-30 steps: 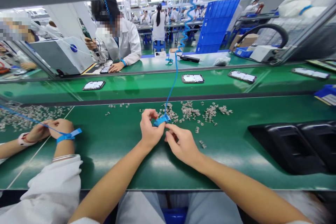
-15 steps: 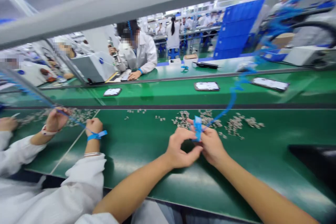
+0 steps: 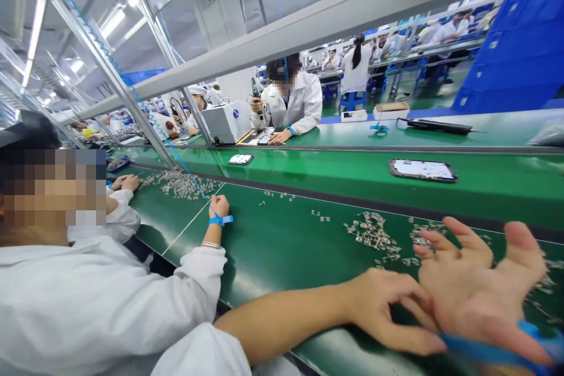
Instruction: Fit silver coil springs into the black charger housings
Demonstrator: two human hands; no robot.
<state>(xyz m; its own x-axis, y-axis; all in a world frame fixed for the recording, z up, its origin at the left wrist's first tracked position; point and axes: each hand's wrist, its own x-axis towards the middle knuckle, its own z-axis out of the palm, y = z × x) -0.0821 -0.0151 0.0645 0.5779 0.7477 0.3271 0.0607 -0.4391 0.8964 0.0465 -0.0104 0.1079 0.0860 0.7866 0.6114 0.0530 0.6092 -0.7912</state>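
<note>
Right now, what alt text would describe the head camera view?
The left hand touches a blue strap beside the open right hand, over a green bench. Small metallic parts lie scattered beyond; people in white work around.

Electronics assembly workshop | green benches (image 3: pixel 282 241), opened phones (image 3: pixel 423 170), white-coated workers (image 3: pixel 293 100)

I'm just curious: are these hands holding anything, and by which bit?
The left hand seems to pinch the blue strap by its left end. Whether the right hand grips it too, I can't tell.
</note>
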